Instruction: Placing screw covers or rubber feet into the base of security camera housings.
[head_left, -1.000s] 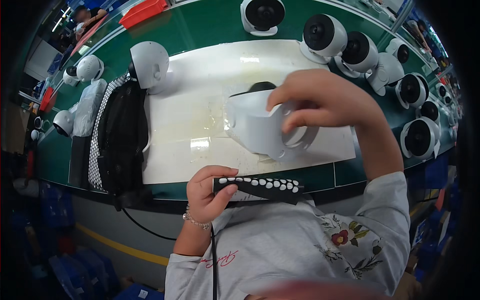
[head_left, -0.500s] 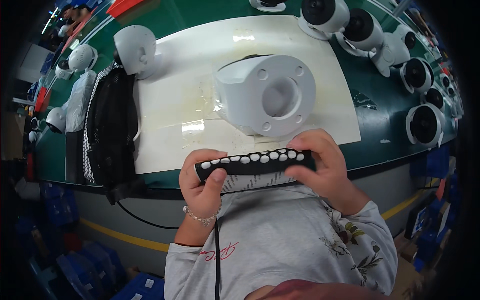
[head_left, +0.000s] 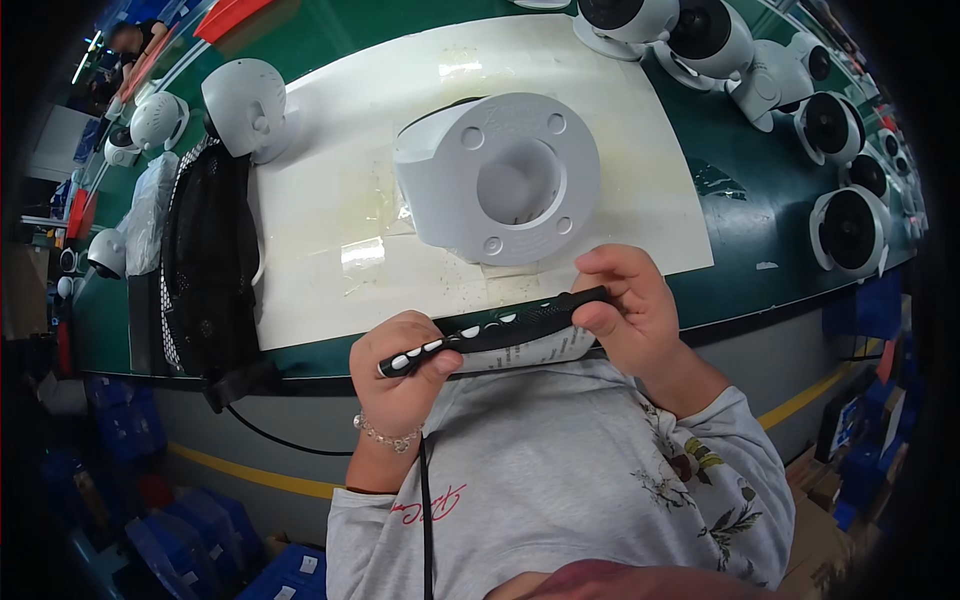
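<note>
- Lower centre: your left hand (head_left: pixel 405 365) and right hand (head_left: pixel 630 310) both closed on black button strip (head_left: pixel 495 328).
- White camera housing (head_left: pixel 500 175) on bench (head_left: pixel 750 230) above, strip not yet fitted.

- White paper label (head_left: pixel 530 350) with dark print, stuck along the underside of the black strip (head_left: pixel 490 328), held between the left hand (head_left: pixel 405 365) and right hand (head_left: pixel 625 315), partly hidden by the fingers.
- Clear plastic bag (head_left: pixel 150 205), crumpled, lying at the left of the green bench beside the black mesh piece.
- Brown cardboard boxes (head_left: pixel 815 530), low at the right edge, under the bench, only partly seen.
</note>
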